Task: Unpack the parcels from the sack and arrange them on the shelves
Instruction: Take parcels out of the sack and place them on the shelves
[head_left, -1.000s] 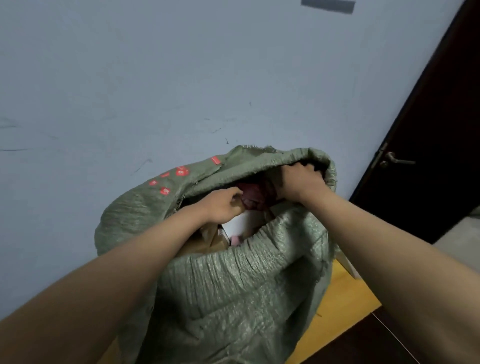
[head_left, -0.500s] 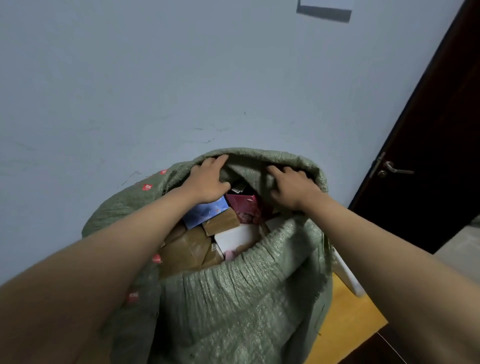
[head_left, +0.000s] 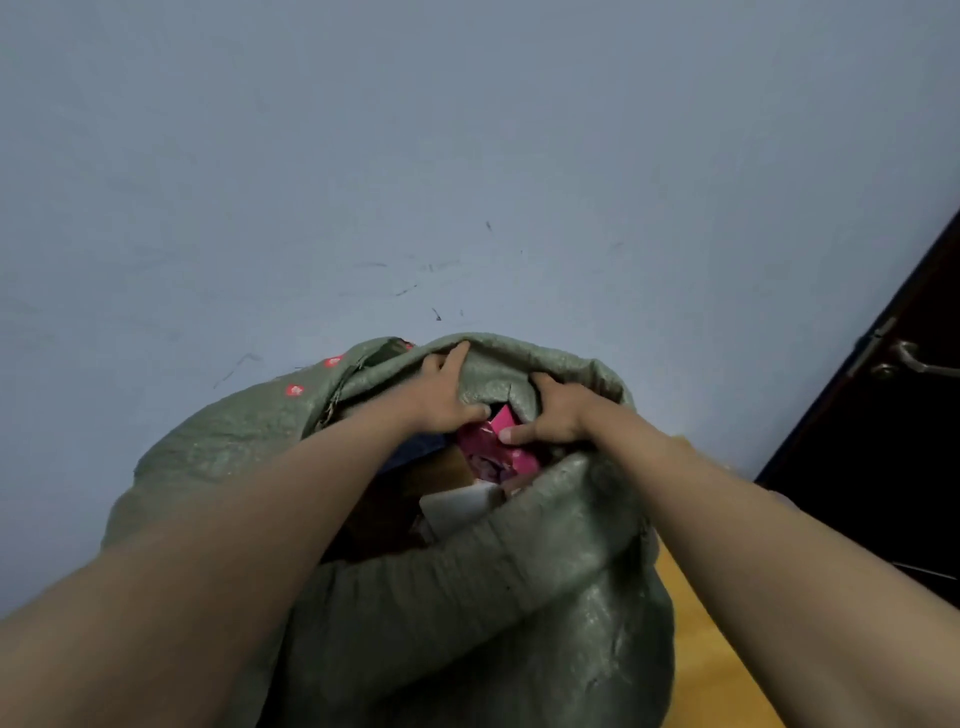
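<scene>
A large grey-green woven sack (head_left: 467, 613) stands against the wall with its mouth open. Inside it I see a pink-red parcel (head_left: 496, 449), a white parcel (head_left: 457, 504) and a brown box (head_left: 441, 467); my arms hide the parcels further left. My left hand (head_left: 447, 400) grips the far rim of the sack, with its fingers over the fabric and its thumb under the fold. My right hand (head_left: 556, 415) grips the same rim just to the right, its thumb pointing at the pink-red parcel.
A pale blue wall (head_left: 467, 182) rises right behind the sack. A dark door with a metal handle (head_left: 914, 361) stands at the right. A strip of wooden floor (head_left: 727, 654) shows to the right of the sack.
Both hands have come closer together on the far rim. The fabric is bunched over the opening, so fewer parcels show; the blue one is now covered.
</scene>
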